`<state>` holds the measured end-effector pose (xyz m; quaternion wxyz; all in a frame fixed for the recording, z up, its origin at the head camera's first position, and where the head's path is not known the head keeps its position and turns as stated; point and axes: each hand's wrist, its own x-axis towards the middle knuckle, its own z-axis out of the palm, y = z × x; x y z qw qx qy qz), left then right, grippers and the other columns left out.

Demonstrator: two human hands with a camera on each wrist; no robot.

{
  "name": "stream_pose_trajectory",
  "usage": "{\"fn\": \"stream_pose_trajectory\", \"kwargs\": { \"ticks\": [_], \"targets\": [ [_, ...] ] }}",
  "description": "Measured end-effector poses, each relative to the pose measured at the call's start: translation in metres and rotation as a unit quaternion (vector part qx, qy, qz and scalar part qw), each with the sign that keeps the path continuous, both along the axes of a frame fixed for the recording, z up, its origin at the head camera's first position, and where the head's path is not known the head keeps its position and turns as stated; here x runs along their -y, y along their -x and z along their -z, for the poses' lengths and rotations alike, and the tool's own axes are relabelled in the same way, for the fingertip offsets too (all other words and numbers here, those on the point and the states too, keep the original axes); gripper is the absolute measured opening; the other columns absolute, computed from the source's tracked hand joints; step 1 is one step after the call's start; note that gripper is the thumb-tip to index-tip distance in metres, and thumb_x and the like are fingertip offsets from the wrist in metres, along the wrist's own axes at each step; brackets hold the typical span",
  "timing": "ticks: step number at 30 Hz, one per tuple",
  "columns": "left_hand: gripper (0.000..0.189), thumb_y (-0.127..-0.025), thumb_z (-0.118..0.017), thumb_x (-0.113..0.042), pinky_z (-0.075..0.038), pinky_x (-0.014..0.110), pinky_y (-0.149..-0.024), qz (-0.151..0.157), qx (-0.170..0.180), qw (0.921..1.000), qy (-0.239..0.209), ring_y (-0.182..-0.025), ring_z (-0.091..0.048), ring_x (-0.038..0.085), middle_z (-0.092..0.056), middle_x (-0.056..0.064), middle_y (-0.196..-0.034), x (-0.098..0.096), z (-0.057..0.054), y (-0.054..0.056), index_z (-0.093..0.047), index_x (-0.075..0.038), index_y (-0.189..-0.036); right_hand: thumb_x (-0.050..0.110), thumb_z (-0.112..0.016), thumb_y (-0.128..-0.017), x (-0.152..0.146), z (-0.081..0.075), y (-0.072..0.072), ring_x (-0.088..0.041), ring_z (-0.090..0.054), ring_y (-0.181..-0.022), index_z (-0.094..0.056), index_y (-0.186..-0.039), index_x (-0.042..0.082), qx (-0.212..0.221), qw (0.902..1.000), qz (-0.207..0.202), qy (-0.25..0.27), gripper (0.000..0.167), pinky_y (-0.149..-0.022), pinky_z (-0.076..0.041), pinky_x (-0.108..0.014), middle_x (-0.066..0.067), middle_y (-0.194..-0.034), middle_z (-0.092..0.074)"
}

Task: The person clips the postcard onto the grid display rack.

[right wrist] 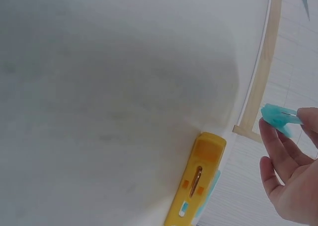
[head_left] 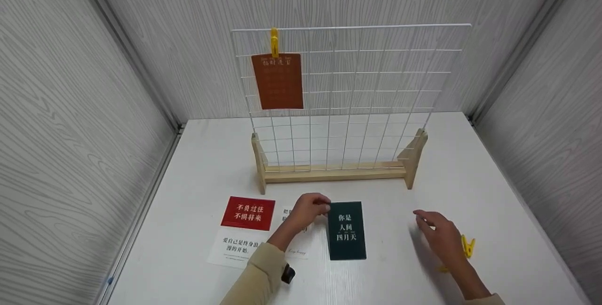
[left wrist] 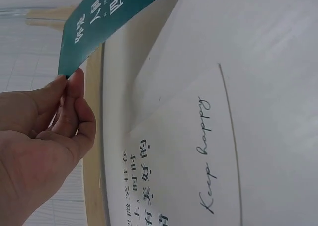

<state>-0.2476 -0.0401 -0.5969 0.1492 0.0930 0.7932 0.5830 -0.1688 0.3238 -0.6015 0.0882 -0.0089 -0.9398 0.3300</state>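
My left hand (head_left: 303, 213) pinches the upper left corner of a dark green card (head_left: 347, 248) with white Chinese lettering; in the left wrist view the card (left wrist: 102, 25) slants up above the table. To the right, my right hand (head_left: 438, 236) is raised over the table. Its thumb and fingers pinch a teal clothespin (right wrist: 278, 115), best seen in the right wrist view. Below this hand lies a yellow clothespin (head_left: 468, 246), with part of another teal clothespin (right wrist: 209, 192) showing behind it in the right wrist view.
Behind the hands stands a white wire grid (head_left: 362, 91) on a wooden stand (head_left: 336, 174). A yellow clothespin (head_left: 274, 44) holds a brown-orange card (head_left: 279, 84) at its upper left. A red card (head_left: 248, 222) and white cards (head_left: 230, 260) lie at left, one partly under my left arm.
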Motion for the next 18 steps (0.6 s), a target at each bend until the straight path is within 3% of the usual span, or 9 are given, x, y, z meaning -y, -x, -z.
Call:
{"fn": "stream_pose_trajectory", "kwargs": {
  "ticks": [6, 14, 18],
  "targets": [
    [0.016, -0.098, -0.065, -0.014, -0.055, 0.045, -0.091, -0.011, 0.01, 0.9997, -0.018, -0.089, -0.068, 0.015, -0.072, 0.002, -0.098, -0.0014, -0.0008, 0.0009, -0.071, -0.009, -0.111, 0.021, -0.067, -0.098, 0.0021, 0.0012, -0.0004, -0.019, -0.069, -0.1, -0.077, -0.11, 0.019, -0.023, 0.9996, 0.014, 0.0, 0.015, -0.081, -0.053, -0.027, 0.001, -0.109, -0.075],
    [0.012, -0.096, -0.068, -0.014, -0.055, 0.046, -0.088, -0.025, -0.002, 0.9986, -0.046, -0.086, -0.069, 0.017, -0.073, 0.005, -0.093, -0.0012, 0.0, 0.0041, -0.072, -0.007, -0.105, 0.031, -0.068, -0.097, 0.0062, 0.001, 0.0001, -0.017, -0.066, -0.093, -0.075, -0.109, 0.018, -0.04, 0.9983, 0.04, 0.012, 0.019, -0.075, -0.051, -0.023, 0.001, -0.108, -0.073],
    [0.012, -0.096, -0.068, -0.014, -0.054, 0.05, -0.09, -0.033, -0.001, 0.9978, -0.057, -0.086, -0.07, 0.017, -0.073, 0.005, -0.092, -0.0015, -0.0048, 0.0058, -0.071, -0.007, -0.104, 0.03, -0.067, -0.098, 0.0087, -0.001, 0.0026, -0.02, -0.069, -0.095, -0.069, -0.123, 0.015, -0.042, 0.9985, 0.033, 0.016, 0.029, -0.075, -0.052, -0.021, -0.002, -0.11, -0.073]
  ]
}}
